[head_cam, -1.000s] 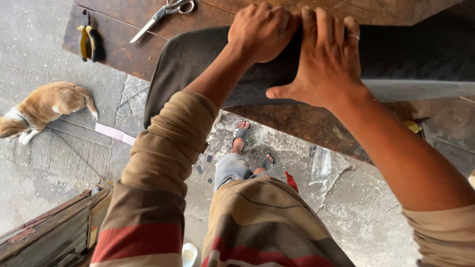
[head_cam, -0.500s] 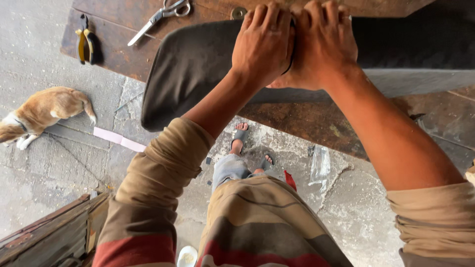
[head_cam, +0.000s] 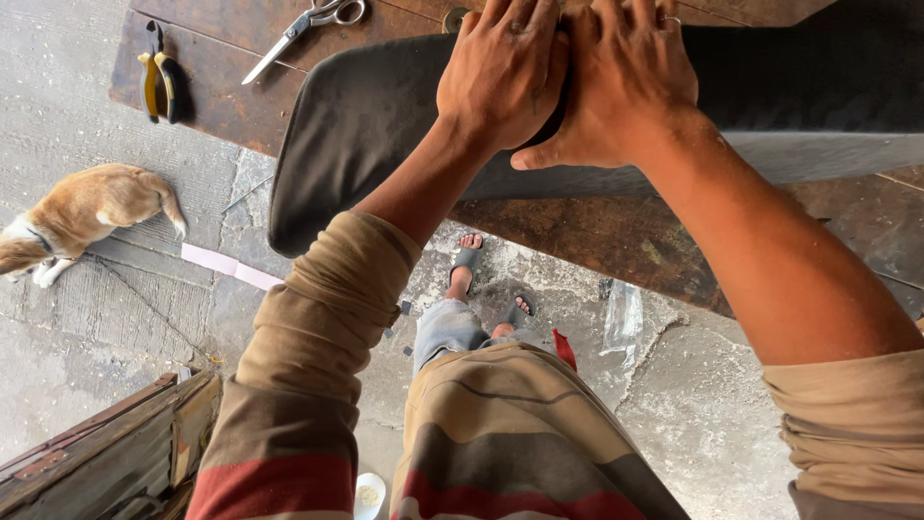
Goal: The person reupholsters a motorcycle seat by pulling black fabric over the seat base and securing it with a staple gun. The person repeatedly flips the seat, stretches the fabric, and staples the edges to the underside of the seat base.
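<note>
A large dark grey sheet of thick material (head_cam: 366, 125) lies over the edge of a worn wooden workbench (head_cam: 616, 231), its rounded corner hanging off at the left. My left hand (head_cam: 505, 72) presses palm-down on the sheet, fingers bent. My right hand (head_cam: 621, 82) lies flat right beside it, touching it, a ring on one finger. Both hands bear down on the same spot; what lies under the palms is hidden.
Scissors (head_cam: 308, 24) and yellow-handled pliers (head_cam: 157, 82) lie on the bench's far left. A ginger and white cat (head_cam: 82, 217) lies on the concrete floor at left. My sandalled feet (head_cam: 481, 279) stand below the bench. A wooden crate edge (head_cam: 115, 453) sits at bottom left.
My hands have drawn together and slid slightly left on the sheet; the right hand, earlier spread apart from the left, now touches it. The view has shifted closer.
</note>
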Demonstrator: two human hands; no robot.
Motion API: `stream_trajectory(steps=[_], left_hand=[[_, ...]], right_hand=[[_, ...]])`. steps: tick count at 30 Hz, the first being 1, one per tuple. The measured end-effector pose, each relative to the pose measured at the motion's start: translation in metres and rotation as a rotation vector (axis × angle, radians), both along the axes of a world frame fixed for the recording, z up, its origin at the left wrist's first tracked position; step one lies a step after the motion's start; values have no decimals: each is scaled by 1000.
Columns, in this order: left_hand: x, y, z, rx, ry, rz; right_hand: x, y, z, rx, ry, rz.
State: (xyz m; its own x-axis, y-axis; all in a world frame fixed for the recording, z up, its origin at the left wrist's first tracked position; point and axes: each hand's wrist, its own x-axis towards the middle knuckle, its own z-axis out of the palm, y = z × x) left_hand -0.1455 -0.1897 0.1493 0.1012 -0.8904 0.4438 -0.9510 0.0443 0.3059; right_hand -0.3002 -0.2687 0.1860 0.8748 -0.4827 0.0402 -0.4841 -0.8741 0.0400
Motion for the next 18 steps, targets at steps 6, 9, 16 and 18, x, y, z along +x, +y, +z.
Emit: stream_trajectory(steps=[6, 9, 16, 18], left_hand=[[5, -8, -1, 40, 5, -32], [7, -14, 2, 32, -40, -13], [21, -20, 11, -6, -331, -191], [26, -24, 11, 88, -294, -214]], right_hand=[[4, -8, 9, 10, 64, 25], [9, -12, 20, 82, 182, -19], [5, -7, 27, 41, 169, 24], [3, -7, 26, 32, 173, 43]])
